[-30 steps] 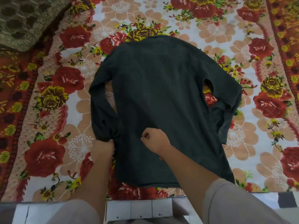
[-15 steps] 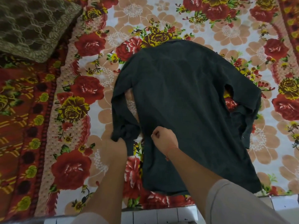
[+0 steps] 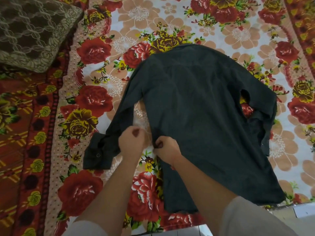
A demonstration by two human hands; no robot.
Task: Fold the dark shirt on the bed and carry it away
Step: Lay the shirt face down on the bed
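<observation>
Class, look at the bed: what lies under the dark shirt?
The dark shirt lies on the floral bedsheet, whose print shows all round it and through gaps by both sleeves. Anything else beneath the cloth is covered and cannot be seen.

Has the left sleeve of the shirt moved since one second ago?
Yes. The left sleeve now lies stretched out toward the bedsheet's red border, away from the shirt body.

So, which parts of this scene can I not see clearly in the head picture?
- The front of the dark shirt, collar and buttons: it lies back up.
- What the right hand pinches: its fingers curl over the shirt's side edge.
- Whether the left hand grips the sleeve: it looks loosely closed.
- The pillow: cut off by the top and left edges.
</observation>
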